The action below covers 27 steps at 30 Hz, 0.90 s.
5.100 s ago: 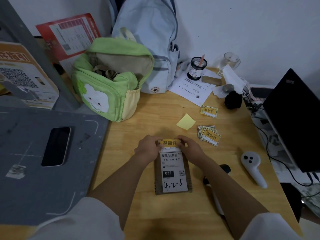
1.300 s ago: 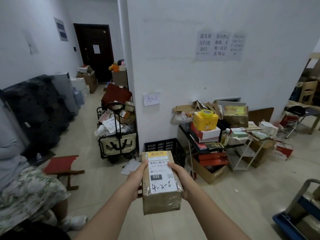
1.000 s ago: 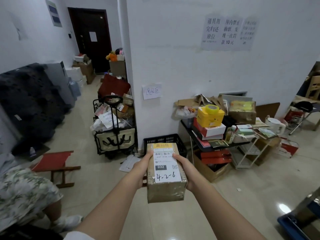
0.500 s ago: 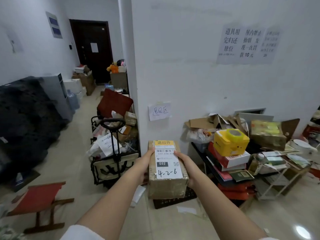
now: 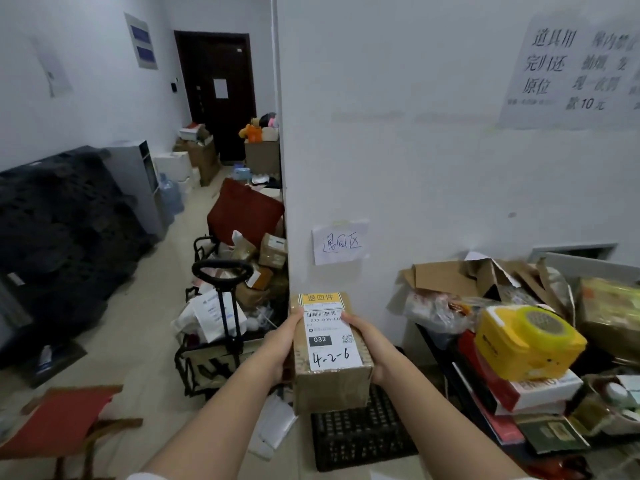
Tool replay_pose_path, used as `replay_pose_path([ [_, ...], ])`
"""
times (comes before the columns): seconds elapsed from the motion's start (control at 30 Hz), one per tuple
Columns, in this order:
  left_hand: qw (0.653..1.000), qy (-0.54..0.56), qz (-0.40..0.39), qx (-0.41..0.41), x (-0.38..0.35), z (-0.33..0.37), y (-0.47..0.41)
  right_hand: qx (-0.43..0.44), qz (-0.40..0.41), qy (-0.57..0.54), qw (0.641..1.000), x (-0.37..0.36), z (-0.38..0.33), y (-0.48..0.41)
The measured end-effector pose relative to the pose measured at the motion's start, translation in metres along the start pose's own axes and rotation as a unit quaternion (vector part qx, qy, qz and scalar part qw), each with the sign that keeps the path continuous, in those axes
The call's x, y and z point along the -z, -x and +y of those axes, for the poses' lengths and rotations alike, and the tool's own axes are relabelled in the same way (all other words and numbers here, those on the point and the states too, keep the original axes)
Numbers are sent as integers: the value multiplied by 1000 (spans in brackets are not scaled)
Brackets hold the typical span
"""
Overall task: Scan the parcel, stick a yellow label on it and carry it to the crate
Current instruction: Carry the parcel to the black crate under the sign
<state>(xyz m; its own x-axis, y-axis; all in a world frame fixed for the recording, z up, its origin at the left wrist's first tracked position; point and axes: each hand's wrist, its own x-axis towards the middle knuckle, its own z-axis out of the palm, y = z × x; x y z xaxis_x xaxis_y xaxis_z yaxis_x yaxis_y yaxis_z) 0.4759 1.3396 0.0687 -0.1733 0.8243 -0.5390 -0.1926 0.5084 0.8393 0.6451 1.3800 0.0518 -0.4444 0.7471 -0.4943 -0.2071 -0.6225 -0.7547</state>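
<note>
A brown cardboard parcel [image 5: 330, 386] is held out in front of me, over the floor. On its top are a white shipping label marked "4-2-6" and a yellow label [image 5: 321, 298] at the far end. My left hand [image 5: 281, 344] grips its left side and my right hand [image 5: 372, 346] grips its right side. Directly below and just beyond the parcel, a black plastic crate [image 5: 360, 434] stands on the floor against the white wall; the parcel hides its far part.
A folding cart [image 5: 221, 327] piled with parcels stands to the left of the crate. On the right, a low shelf holds boxes and a yellow tin [image 5: 530, 341]. A red stool [image 5: 59, 424] stands at lower left. A handwritten paper sign [image 5: 341, 244] hangs above the crate.
I have walked from the desk, where I pressed the yellow label on, to the wall. Over the last second the crate and cart came closer; the parcel stays in both hands.
</note>
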Motion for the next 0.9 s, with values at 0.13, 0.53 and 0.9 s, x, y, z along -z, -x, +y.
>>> replay_pose_path([
  [0.13, 1000, 12, 22, 2, -42, 39, -66, -1, -24, -2, 1000, 40, -60, -59],
  [0.53, 997, 43, 66, 28, -115, 101, -208, -59, -48, 19, 997, 119, -165, -202],
  [0.9, 994, 13, 73, 77, -110, 83, -302, -51, -8, 35, 998, 151, -143, -288],
])
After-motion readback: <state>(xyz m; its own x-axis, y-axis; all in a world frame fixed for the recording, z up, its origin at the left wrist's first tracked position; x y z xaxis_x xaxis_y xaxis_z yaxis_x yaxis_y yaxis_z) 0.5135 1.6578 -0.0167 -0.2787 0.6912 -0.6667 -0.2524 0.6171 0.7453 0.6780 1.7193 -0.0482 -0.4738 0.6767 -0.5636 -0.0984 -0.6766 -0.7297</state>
